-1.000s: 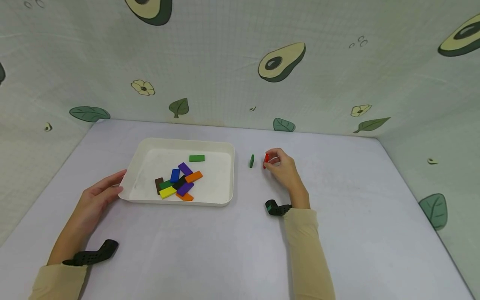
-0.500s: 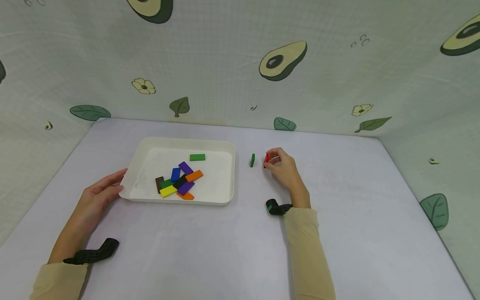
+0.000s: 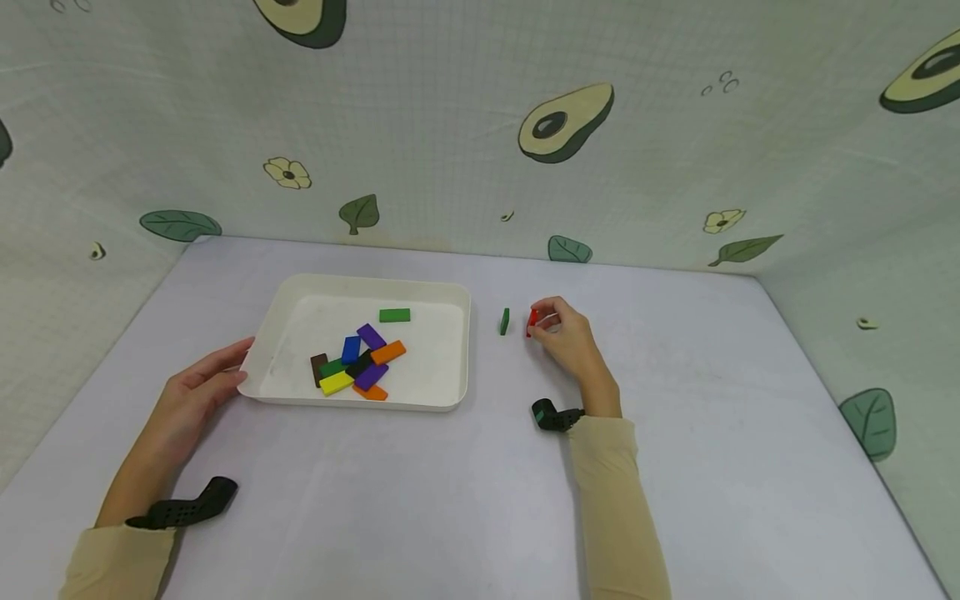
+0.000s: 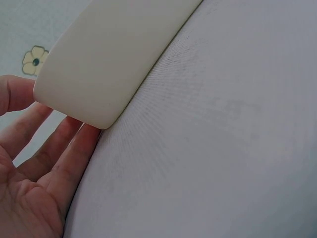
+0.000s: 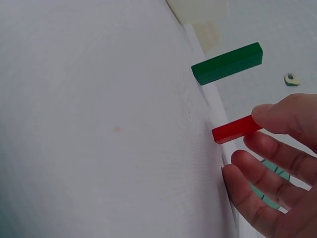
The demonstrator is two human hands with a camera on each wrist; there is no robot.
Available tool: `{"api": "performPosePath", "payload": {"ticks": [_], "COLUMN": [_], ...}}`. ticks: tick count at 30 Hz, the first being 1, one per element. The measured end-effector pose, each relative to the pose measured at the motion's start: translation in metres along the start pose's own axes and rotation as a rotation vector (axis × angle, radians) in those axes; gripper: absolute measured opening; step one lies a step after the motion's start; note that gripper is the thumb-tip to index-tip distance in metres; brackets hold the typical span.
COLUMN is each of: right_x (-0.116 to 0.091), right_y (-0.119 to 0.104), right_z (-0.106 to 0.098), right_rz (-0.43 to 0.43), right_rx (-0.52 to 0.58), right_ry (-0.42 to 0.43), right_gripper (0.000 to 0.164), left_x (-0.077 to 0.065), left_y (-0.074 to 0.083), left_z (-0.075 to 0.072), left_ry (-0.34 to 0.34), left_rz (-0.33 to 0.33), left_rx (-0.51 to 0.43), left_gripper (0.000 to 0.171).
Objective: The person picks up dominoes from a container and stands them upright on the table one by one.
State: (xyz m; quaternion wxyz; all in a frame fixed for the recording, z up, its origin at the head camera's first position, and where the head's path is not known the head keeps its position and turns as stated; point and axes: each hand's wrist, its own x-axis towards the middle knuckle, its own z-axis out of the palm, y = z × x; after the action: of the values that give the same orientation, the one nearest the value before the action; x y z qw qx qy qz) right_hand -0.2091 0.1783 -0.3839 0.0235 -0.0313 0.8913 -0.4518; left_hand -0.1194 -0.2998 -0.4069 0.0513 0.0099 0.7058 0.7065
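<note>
A red domino (image 3: 532,322) stands on end on the lilac table, and my right hand (image 3: 551,323) pinches its top. In the right wrist view one fingertip (image 5: 282,115) covers the red domino's (image 5: 237,129) upper end while the other fingers curl loosely beside it. A green domino (image 3: 504,321) stands upright just left of it, apart from it, and shows in the wrist view as the green domino (image 5: 227,63). My left hand (image 3: 202,385) rests with straight fingers (image 4: 64,153) against the near left corner of the white tray (image 4: 99,64).
The white tray (image 3: 420,406) holds a pile of several coloured dominoes (image 3: 356,362) and a lone green one (image 3: 394,315). Fabric walls printed with avocados enclose the table (image 3: 712,417) at the back and both sides. Black wrist mounts (image 3: 551,415) sit on both arms.
</note>
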Motion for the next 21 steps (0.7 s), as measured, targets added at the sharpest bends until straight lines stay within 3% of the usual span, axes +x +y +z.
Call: {"api": "performPosePath", "payload": {"ticks": [21], "right_x": [-0.0019], "right_y": [-0.0015], "right_z": [-0.002], "right_rz": [-0.021], "right_rx": [0.01], "right_ry": [-0.021], "right_gripper": [0.032], "left_x": [-0.0004], "left_y": [0.0006], "left_z": [0.0005], "left_ry": [0.007], "left_rz": [-0.002], "left_rx": [0.006], "left_gripper": [0.045]}}
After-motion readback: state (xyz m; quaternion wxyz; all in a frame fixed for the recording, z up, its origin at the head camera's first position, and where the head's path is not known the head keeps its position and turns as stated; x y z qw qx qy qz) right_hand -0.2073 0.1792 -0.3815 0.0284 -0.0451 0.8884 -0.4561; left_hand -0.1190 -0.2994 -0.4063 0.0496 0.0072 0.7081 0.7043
